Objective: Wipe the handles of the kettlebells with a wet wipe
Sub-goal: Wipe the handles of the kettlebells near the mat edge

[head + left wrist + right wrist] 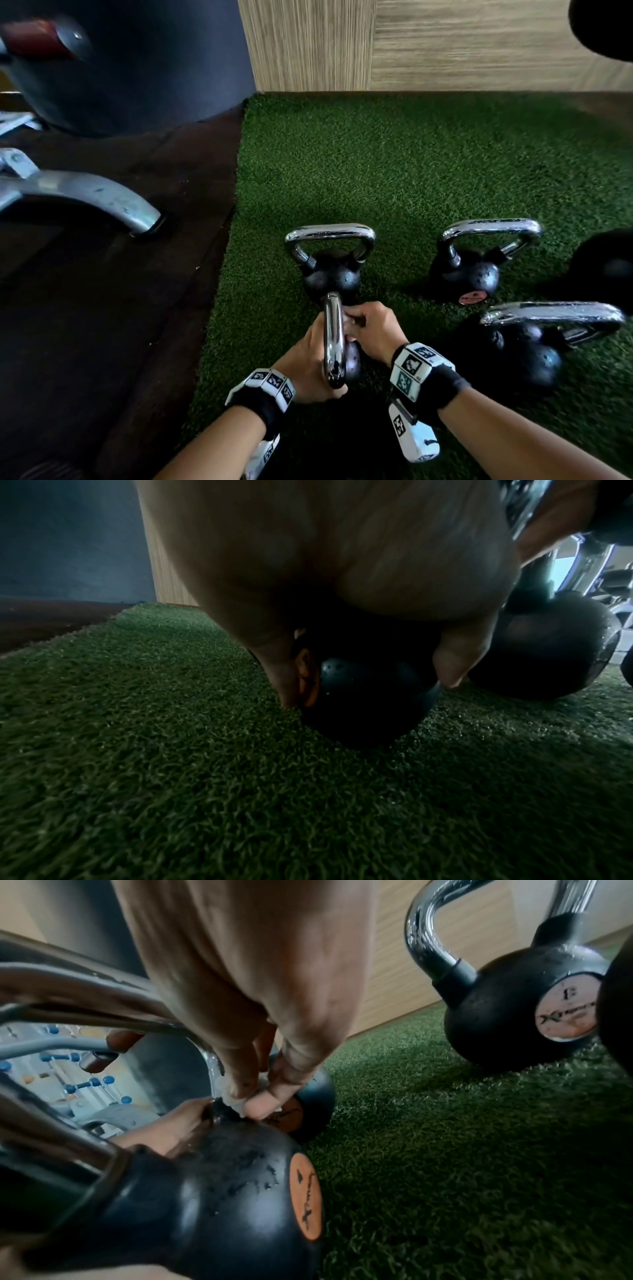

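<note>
Several black kettlebells with chrome handles stand on green turf (411, 171). The nearest kettlebell (222, 1204) is tilted between both hands, its handle (333, 339) pointing away from me. My left hand (317, 363) grips it from the left, fingers curled round the black body (363, 696). My right hand (354, 322) pinches a crumpled white wet wipe (236, 1103) against the far base of that handle. Another kettlebell (330, 270) stands just behind, and two more stand at the right (469, 274) (527, 356).
A grey metal machine foot (96, 195) rests on dark flooring (102, 308) left of the turf. A dark rounded base (137, 68) and a wooden wall panel (411, 44) close off the back. Another dark round object (609, 267) sits at the right edge.
</note>
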Available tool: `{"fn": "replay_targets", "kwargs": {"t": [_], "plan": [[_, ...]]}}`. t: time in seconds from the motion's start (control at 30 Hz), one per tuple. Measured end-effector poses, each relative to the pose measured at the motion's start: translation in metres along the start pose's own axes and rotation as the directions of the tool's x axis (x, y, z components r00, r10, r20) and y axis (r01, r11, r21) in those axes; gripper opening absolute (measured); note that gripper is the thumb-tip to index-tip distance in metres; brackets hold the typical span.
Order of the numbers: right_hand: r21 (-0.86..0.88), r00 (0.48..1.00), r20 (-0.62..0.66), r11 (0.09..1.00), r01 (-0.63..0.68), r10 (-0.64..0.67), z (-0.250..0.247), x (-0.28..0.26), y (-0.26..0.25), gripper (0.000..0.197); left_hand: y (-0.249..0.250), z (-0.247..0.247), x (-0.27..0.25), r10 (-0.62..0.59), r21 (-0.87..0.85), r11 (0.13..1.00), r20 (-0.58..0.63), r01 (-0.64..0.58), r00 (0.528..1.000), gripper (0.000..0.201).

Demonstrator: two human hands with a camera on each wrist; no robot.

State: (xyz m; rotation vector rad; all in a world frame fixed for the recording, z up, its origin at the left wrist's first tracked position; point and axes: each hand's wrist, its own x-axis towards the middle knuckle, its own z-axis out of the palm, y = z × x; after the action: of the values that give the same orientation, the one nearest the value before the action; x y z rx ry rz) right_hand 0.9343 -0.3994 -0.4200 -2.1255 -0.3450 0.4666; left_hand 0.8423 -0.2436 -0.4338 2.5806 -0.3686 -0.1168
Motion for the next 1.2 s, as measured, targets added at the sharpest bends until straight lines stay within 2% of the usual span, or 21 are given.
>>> {"fn": "replay_targets", "kwargs": {"t": [0.1, 0.2, 0.37, 0.43, 0.57, 0.67, 0.77, 0.83, 0.93, 0.97, 1.03, 1.07, 1.1, 1.17, 1.2], "plan": [[-0.021, 0.991, -0.103, 0.996, 0.081, -0.083, 0.0, 0.003, -0.006, 0.021, -0.005, 0.003, 0.002, -0.069, -0.091, 0.993, 0.004, 0.069, 0.998, 0.129], [-0.037, 0.962, -0.192, 0.981, 0.189, -0.192, -0.005, 0.006, -0.016, 0.017, -0.009, 0.007, 0.003, -0.084, -0.068, 0.994, 0.01, 0.084, 0.996, 0.133], [-0.011, 0.971, -0.145, 0.982, 0.19, -0.19, -0.003, 0.006, -0.017, 0.023, -0.017, 0.01, 0.006, -0.175, -0.128, 0.976, 0.034, 0.178, 0.984, 0.137], [-0.011, 0.956, -0.165, 0.97, 0.242, -0.24, -0.006, 0.009, -0.018, 0.023, -0.02, 0.011, 0.009, -0.187, -0.1, 0.976, 0.059, 0.193, 0.981, 0.135], [-0.109, 0.874, -0.227, 0.903, 0.415, -0.429, -0.011, 0.008, -0.026, 0.028, -0.032, 0.012, 0.012, -0.215, -0.141, 0.963, 0.105, 0.228, 0.971, 0.135], [-0.195, 0.798, -0.121, 0.803, 0.564, -0.59, -0.013, -0.002, -0.03, 0.038, -0.036, 0.01, 0.012, -0.191, -0.1, 0.973, 0.166, 0.209, 0.968, 0.122], [-0.206, 0.744, -0.008, 0.729, 0.653, -0.669, -0.015, -0.006, -0.04, 0.039, -0.04, 0.008, 0.012, -0.202, -0.101, 0.968, 0.224, 0.229, 0.953, 0.101], [-0.2, 0.753, 0.012, 0.736, 0.647, -0.658, -0.017, -0.004, -0.05, 0.034, -0.044, 0.008, 0.011, -0.231, -0.147, 0.952, 0.234, 0.269, 0.944, 0.093], [-0.173, 0.759, 0.065, 0.742, 0.648, -0.648, -0.017, -0.01, -0.059, 0.03, -0.046, 0.006, 0.009, -0.179, -0.198, 0.955, 0.211, 0.222, 0.961, 0.097], [-0.157, 0.747, 0.091, 0.731, 0.664, -0.659, -0.016, -0.015, -0.059, 0.031, -0.047, 0.005, 0.009, -0.157, -0.204, 0.959, 0.199, 0.198, 0.967, 0.092], [-0.11, 0.744, 0.132, 0.737, 0.667, -0.655, -0.011, -0.029, -0.058, 0.028, -0.049, 0.004, 0.007, -0.115, -0.228, 0.961, 0.185, 0.156, 0.976, 0.067], [-0.08, 0.776, 0.132, 0.774, 0.629, -0.617, -0.01, -0.032, -0.057, 0.027, -0.047, 0.003, 0.005, -0.089, -0.242, 0.961, 0.182, 0.132, 0.979, 0.055], [-0.039, 0.829, 0.126, 0.832, 0.554, -0.546, -0.011, -0.033, -0.057, 0.028, -0.046, 0.002, 0.003, -0.074, -0.244, 0.963, 0.18, 0.118, 0.981, 0.048], [0.097, 0.924, 0.16, 0.937, 0.336, -0.348, -0.014, -0.03, -0.059, 0.031, -0.043, 0.0, 0.003, -0.031, -0.258, 0.964, 0.152, 0.07, 0.988, 0.05], [0.186, 0.943, 0.198, 0.955, 0.233, -0.269, -0.014, -0.029, -0.059, 0.03, -0.042, 0.0, 0.004, 0.004, -0.281, 0.959, 0.129, 0.033, 0.992, 0.056]]}}
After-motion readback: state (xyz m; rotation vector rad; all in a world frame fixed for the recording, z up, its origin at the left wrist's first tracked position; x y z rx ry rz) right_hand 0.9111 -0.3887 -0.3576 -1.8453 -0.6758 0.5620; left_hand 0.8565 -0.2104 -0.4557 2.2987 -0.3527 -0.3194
